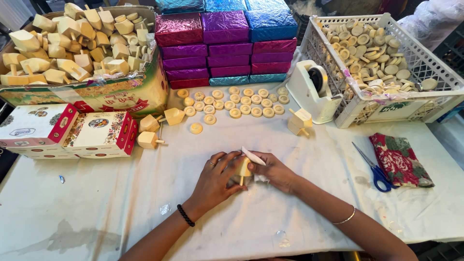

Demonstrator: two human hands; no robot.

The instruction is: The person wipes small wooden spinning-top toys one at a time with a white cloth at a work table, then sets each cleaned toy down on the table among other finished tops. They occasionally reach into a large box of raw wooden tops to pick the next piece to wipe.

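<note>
At the middle of the white-covered table (96,203), my left hand (215,176) and my right hand (273,169) meet around one pale wooden spinning top (243,169), its stem pointing toward me. A piece of white paper (253,157) lies over and under the top, pinched by my right fingers. My left fingers rest on the top's left side. Loose tops (150,140) lie to the left, two more (299,121) stand ahead to the right. Rows of small wooden discs (232,102) are laid out just beyond my hands.
A cardboard box (121,94) heaped with tops sits far left, printed flat boxes (67,128) in front of it. Foil-wrapped packets (227,46) are stacked at the back. A white crate (425,96) of discs, a tape dispenser (314,92), blue scissors (374,169) and a floral cloth (398,159) lie right.
</note>
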